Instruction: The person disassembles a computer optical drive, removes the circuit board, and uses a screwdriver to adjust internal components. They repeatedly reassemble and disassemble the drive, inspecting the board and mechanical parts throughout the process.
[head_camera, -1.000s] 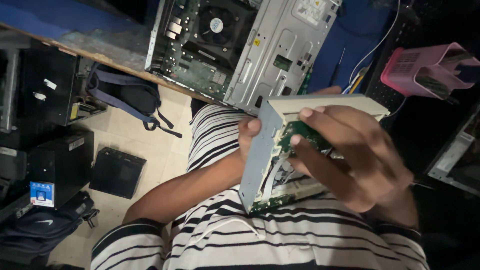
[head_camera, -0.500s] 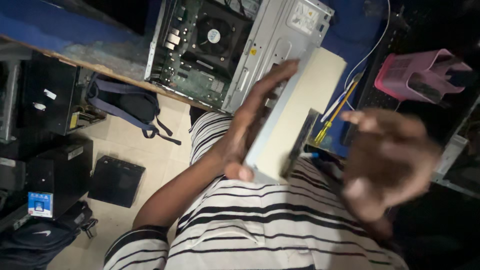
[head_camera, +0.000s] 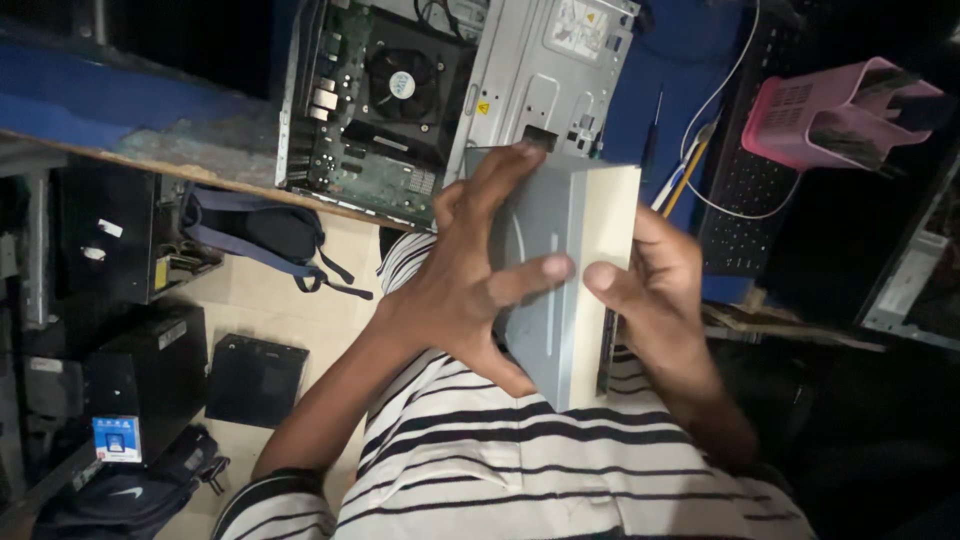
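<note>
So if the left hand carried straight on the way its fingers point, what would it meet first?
Probably the open computer case on the desk, beyond the optical drive the left hand holds; depth is unclear.

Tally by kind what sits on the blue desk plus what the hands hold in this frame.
Grey drive unit, held by left hand and right hand: 1
Open computer case: 1
Black keyboard: 1
Pink basket: 1
Screwdrivers, one black, one yellow-handled: 2
Total: 6

Dim room: blue-topped workbench (head_camera: 120, 110), pale tiled floor (head_camera: 300, 310), dark backpack (head_camera: 260, 230) beneath.
</note>
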